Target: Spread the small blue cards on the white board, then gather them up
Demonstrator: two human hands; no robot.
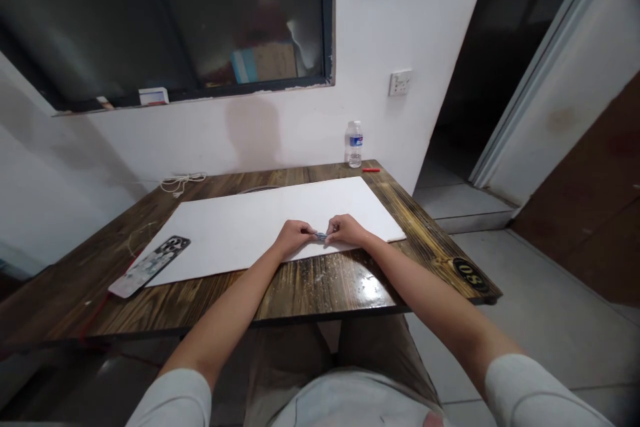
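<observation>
My left hand and my right hand meet close together over the near edge of a white board. Between their fingertips is a small bluish-grey piece, pinched from both sides. Its exact kind is too small to make out. The board lies flat on a dark wooden table, and both wrists rest near its front edge.
A phone in a patterned case lies over the board's left corner. Coiled white cable sits at the back left. A plastic bottle and a red pen are at the back right. A round black emblem marks the right corner.
</observation>
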